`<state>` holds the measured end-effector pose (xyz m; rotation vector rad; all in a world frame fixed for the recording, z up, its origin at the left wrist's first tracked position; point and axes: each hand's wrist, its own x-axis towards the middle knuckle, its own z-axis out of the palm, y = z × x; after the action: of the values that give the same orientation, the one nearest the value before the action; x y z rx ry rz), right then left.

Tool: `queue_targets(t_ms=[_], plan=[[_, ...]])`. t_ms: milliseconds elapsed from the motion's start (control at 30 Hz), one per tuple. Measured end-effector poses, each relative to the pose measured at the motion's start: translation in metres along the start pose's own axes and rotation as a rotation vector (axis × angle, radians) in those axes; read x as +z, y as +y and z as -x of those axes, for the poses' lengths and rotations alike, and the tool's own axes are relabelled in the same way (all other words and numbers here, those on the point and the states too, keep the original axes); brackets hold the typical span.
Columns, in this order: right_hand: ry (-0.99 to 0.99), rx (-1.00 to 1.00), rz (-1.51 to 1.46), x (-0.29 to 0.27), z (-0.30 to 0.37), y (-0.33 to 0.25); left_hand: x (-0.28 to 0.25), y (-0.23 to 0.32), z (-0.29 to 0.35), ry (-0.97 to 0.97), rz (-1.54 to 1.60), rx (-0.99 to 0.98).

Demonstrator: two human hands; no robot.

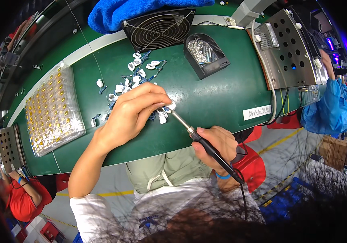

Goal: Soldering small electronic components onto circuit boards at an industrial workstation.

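My left hand (129,113) reaches over the middle of the green bench, its thumb and fingers pinched on a small white earbud shell (171,106). Part of that shell is hidden behind my fingertips. My right hand (221,146) grips the black handle of a soldering iron (210,149), whose metal tip points up and left and meets or nearly meets the shell; exact contact is too small to tell. Several white earbud parts with dark blue strips lie in a loose pile (137,64) beyond and beside my left hand. A few more white pieces (163,118) lie just below my fingertips.
A black fan (159,30) stands at the back beside a blue towel (131,14). Right of it sits a black bin (217,69) of small metal parts. A clear tray (56,113) with yellow pieces lies left; a perforated metal box (278,73) stands right. Co-workers sit on both sides.
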<state>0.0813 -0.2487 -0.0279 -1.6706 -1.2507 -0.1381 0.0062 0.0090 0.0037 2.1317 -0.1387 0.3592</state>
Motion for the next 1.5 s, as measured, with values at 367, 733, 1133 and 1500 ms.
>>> queue_targets(t_ms=[367, 733, 1133, 1500], plan=[[0.082, 0.035, -0.008, 0.0, 0.008, 0.002, -0.002, 0.003, 0.002, -0.005, -0.019, 0.022], [0.091, 0.022, -0.019, -0.004, 0.01, 0.003, -0.006, 0.007, 0.002, -0.017, -0.103, 0.103], [0.099, 0.043, -0.015, 0.002, 0.007, -0.002, -0.001, 0.003, 0.002, 0.083, -0.11, 0.163], [0.099, 0.034, 0.078, 0.004, 0.003, -0.004, 0.003, 0.001, 0.002, 0.147, -0.174, 0.206]])
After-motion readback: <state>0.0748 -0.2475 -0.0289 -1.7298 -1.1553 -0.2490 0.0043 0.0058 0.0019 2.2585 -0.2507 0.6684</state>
